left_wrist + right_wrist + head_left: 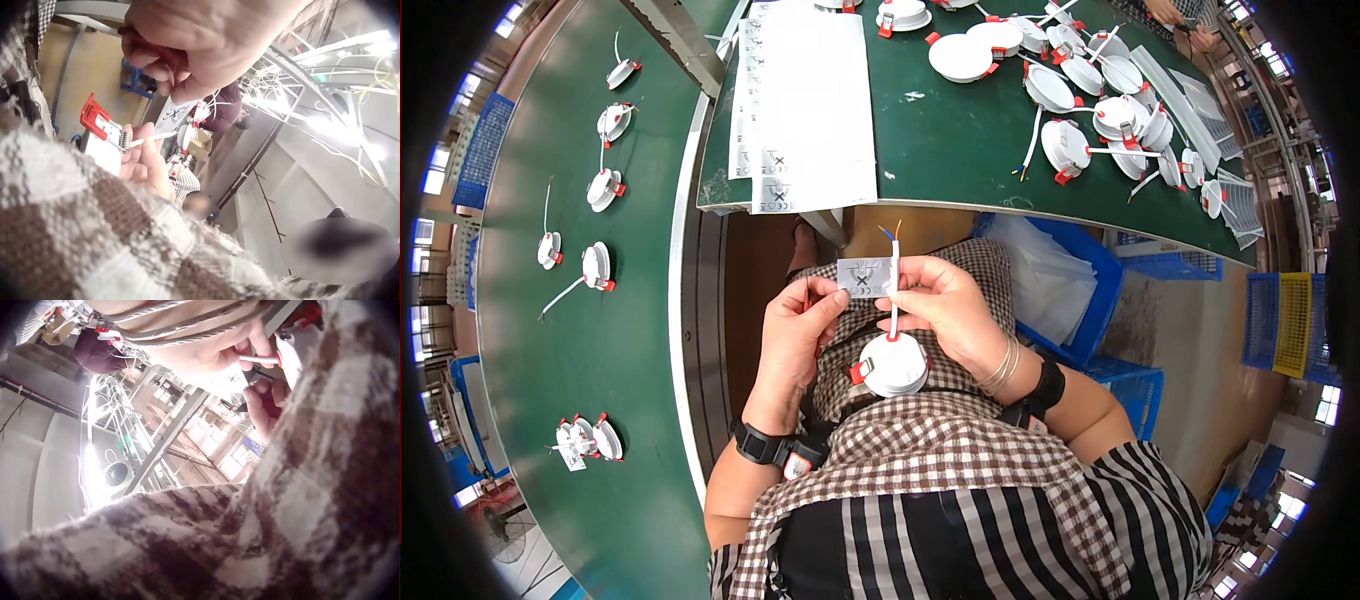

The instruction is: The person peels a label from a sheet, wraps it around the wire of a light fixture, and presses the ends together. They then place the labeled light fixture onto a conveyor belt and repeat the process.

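Note:
Between both hands, in the head view, is a small silver printed label [862, 280]. My left hand [792, 328] pinches its left edge between thumb and fingertips. The right hand [952, 308] pinches a white cable [895, 262] at the label's right end, thumb in front. Blue and brown wire ends stick out of the cable's top. Its lower end runs into a round white downlight [896, 366] resting at the lap on a checked apron. In the left wrist view, the lamp's red spring clip [94, 115] shows close up.
Sheets of labels [808, 110] lie on the green table ahead, with many white downlights [1065, 145] heaped to their right. More lamps [597, 266] sit on the green belt at left. A blue crate [1100, 300] with plastic bags stands right of the knees.

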A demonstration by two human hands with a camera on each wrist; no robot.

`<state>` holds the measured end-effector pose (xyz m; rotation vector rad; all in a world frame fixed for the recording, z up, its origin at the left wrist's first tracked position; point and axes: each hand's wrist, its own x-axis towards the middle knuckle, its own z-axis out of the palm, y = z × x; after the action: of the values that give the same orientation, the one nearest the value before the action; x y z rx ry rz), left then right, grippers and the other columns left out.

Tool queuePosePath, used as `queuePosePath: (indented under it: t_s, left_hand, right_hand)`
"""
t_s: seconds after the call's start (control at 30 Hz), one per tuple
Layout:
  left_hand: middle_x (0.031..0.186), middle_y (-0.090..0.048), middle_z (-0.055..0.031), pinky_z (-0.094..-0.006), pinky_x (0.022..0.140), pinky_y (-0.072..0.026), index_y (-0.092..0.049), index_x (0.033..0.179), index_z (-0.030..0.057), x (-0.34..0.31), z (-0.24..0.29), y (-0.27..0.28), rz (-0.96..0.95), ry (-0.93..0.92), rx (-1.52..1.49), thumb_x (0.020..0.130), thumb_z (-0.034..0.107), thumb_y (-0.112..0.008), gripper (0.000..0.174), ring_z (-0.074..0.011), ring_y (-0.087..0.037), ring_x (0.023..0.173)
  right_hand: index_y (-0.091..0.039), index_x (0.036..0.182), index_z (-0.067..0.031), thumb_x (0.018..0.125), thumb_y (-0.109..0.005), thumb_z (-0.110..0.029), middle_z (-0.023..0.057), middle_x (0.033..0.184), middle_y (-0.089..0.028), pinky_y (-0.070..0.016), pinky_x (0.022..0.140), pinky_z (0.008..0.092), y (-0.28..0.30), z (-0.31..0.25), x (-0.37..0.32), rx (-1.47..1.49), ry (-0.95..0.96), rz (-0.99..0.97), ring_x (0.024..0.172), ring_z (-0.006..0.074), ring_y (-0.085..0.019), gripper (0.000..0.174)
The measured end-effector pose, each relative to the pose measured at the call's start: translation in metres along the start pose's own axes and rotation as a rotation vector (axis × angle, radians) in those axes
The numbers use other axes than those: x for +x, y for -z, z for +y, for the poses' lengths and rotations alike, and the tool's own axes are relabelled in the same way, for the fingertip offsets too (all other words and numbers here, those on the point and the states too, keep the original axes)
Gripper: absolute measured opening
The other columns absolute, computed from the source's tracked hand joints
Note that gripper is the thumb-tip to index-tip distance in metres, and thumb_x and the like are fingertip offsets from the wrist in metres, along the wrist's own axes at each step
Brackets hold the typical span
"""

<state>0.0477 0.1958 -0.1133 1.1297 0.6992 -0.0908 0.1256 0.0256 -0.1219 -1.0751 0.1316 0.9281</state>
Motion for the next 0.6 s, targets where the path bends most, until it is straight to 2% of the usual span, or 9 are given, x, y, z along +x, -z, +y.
queuePosePath:
  t_s: [0.27,0.37,0.47,0.53,0.57,0.6]
  left_hand:
    - [0.064,-0.051,0.005,-0.0167,0.044,-0.0294,-0.06,0.085,0.0035,0.001,0.0,0.0,0.017,-0.033,0.009,0.082,0.008,-0.064,0.007,-0.0014,-0.04,0.049]
    - [0.068,-0.053,0.0042,-0.0165,0.044,-0.029,-0.06,0.088,0.0025,0.004,0.001,0.0,0.057,-0.052,-0.031,0.083,0.01,-0.064,0.01,-0.0013,-0.04,0.05]
    - [0.072,-0.054,0.0035,-0.0161,0.044,-0.0271,-0.059,0.092,0.0015,0.006,0.001,0.001,-0.003,-0.102,-0.054,0.083,0.012,-0.064,0.015,-0.0009,-0.038,0.05]
    - [0.08,-0.054,0.001,-0.0166,0.049,-0.0356,-0.056,0.104,0.0005,0.007,0.0,0.004,-0.075,-0.092,-0.081,0.082,0.014,-0.066,0.028,-0.0027,-0.044,0.058]
    - [0.08,-0.054,0.001,-0.0166,0.049,-0.0356,-0.056,0.104,0.0005,0.004,0.001,-0.003,-0.071,-0.098,-0.076,0.082,0.014,-0.066,0.028,-0.0027,-0.044,0.058]
    - [0.085,-0.054,-0.0002,-0.0182,0.057,-0.0403,-0.053,0.109,0.0003,0.0,0.001,-0.007,-0.121,-0.085,-0.014,0.08,0.014,-0.068,0.036,-0.0046,-0.047,0.067]
  right_hand:
    - [-0.052,0.109,0.0038,0.088,-0.053,-0.004,0.0116,0.097,-0.06,-0.0577,0.07,0.034,0.002,-0.002,0.0,0.024,-0.008,0.035,0.084,0.0183,-0.062,0.022]
    - [-0.053,0.106,0.004,0.089,-0.053,-0.005,0.0117,0.097,-0.06,-0.0577,0.069,0.0341,0.004,-0.003,0.001,0.038,-0.011,0.048,0.083,0.0187,-0.062,0.02]
    - [-0.053,0.104,0.0041,0.089,-0.053,-0.005,0.0117,0.096,-0.06,-0.0577,0.069,0.0335,0.001,-0.005,0.001,0.051,-0.024,0.064,0.082,0.0188,-0.062,0.018]
    - [-0.053,0.103,0.0036,0.089,-0.053,-0.004,0.0111,0.095,-0.06,-0.0577,0.069,0.0324,-0.002,-0.009,-0.001,-0.004,0.007,0.068,0.082,0.0179,-0.062,0.017]
    - [-0.053,0.103,0.0036,0.089,-0.053,-0.004,0.0111,0.095,-0.06,-0.0577,0.069,0.0324,0.002,-0.012,-0.003,-0.001,0.01,0.06,0.082,0.0179,-0.062,0.017]
    - [-0.053,0.104,0.0034,0.088,-0.053,-0.004,0.0107,0.094,-0.059,-0.0576,0.069,0.032,0.003,-0.014,-0.004,0.007,0.066,0.044,0.082,0.0174,-0.062,0.017]
